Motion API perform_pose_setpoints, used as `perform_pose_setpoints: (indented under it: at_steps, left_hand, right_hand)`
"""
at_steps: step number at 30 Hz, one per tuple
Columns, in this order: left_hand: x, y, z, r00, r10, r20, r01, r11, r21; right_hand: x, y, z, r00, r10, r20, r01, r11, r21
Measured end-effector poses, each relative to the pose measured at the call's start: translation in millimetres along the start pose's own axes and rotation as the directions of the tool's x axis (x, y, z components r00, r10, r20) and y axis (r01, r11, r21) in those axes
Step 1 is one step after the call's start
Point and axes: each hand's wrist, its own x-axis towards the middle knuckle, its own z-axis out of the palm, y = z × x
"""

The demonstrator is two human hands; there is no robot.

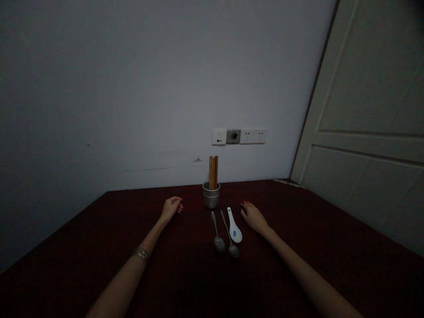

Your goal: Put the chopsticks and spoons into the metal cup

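My left hand [172, 207] rests on its side on the dark red table [185, 274], fingers loosely curled with a gap between thumb and fingers and nothing in them. Palm down to the right lies my right hand [254, 216], open and empty, nearest to a white soup spoon [235, 232] with a blue mark. Beside that spoon are two metal spoons, a thin-handled one [233, 251] and a left one [219, 244], all with handles pointing away from me. Behind them a metal holder [211, 199] stands upright with several wooden chopsticks [213, 172] in it.
A pale wall [159, 88] rises behind the table's far edge. Sockets [253, 136] and a grey switch plate [233, 136] are mounted on it. A white panelled door [371, 110] stands along the right side. The room is dim.
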Motion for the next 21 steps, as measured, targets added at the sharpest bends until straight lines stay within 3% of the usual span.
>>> perform_pose_setpoints:
  at_steps: [9, 12, 14, 17, 20, 21]
  left_hand:
    - [-9.3, 9.2, -2.1, 1.0, 0.003, -0.016, -0.004, 0.999, -0.054]
    - [-15.6, 17.5, -5.1, 0.999, 0.027, -0.029, -0.024, 0.994, 0.11]
    - [-22.6, 28.5, -5.2, 0.985, 0.173, -0.012, -0.162, 0.942, 0.295]
    - [-38.9, 52.6, 1.3, 0.908, 0.392, 0.145, -0.414, 0.791, 0.45]
    - [-60.7, 78.0, 15.5, 0.844, 0.379, 0.38, -0.527, 0.72, 0.451]
    - [-68.2, 84.7, 21.2, 0.803, 0.36, 0.476, -0.573, 0.686, 0.448]
  right_hand:
    - [0.1, -3.1, -3.0, 1.0, 0.01, 0.0, -0.01, 0.998, -0.062]
    - [0.6, -3.7, -3.0, 1.0, 0.014, -0.003, -0.014, 0.998, -0.067]
    - [0.8, -4.1, -3.3, 1.0, 0.015, -0.009, -0.016, 0.998, -0.062]
    - [0.7, -4.2, -3.6, 1.0, 0.012, -0.012, -0.012, 0.998, -0.055]
    - [0.5, -3.9, -3.3, 1.0, 0.013, -0.007, -0.013, 0.999, -0.048]
    - [0.4, -3.6, -3.1, 1.0, 0.017, -0.006, -0.017, 0.999, -0.043]
